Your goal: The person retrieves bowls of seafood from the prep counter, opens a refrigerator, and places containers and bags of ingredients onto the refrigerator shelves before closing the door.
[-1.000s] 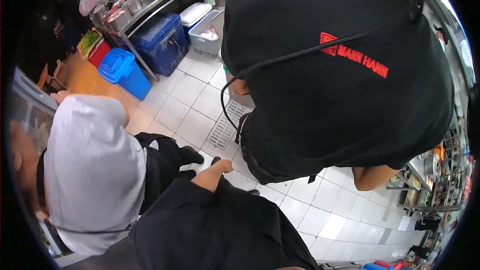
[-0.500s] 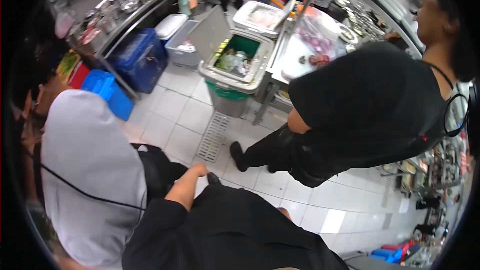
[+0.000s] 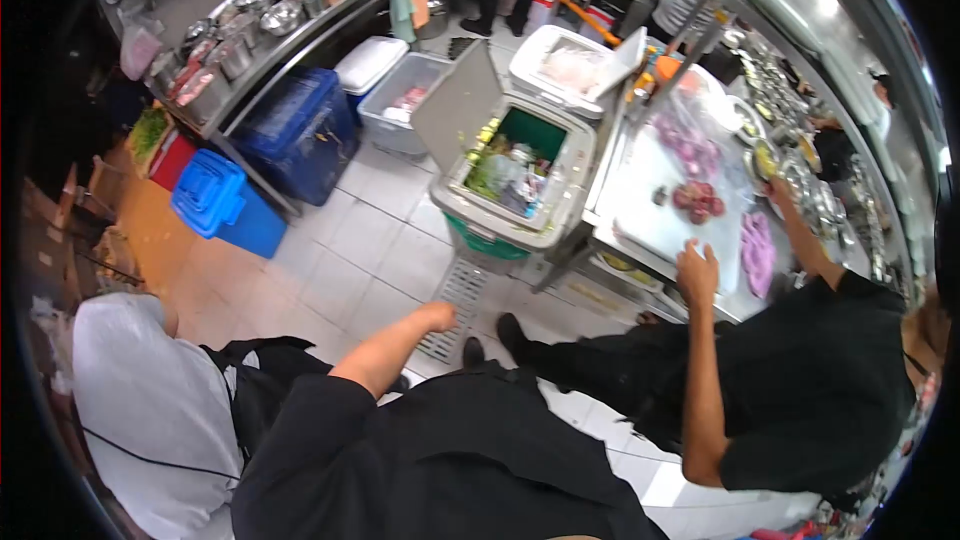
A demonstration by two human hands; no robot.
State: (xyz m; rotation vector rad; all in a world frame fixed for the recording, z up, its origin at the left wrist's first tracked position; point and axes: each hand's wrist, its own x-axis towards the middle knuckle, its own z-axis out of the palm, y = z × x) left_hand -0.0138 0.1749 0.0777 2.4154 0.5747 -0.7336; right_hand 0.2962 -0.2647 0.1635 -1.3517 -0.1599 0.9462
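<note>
Bin [image 3: 575,155], pale grey with raised lid [image 3: 458,100] and green liner [image 3: 480,243], stands at 1 o'clock from the wearer's left hand [image 3: 437,317], curled narrow. Its contents [image 3: 515,182] blur together. The right hand is out of view, its state untellable.

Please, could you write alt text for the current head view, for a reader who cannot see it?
The wearer's left hand hangs above a tiled floor in a kitchen, near an open waste bin holding rubbish. At right, a co-worker in black stands at a white cutting board with what look like red onions.
</note>
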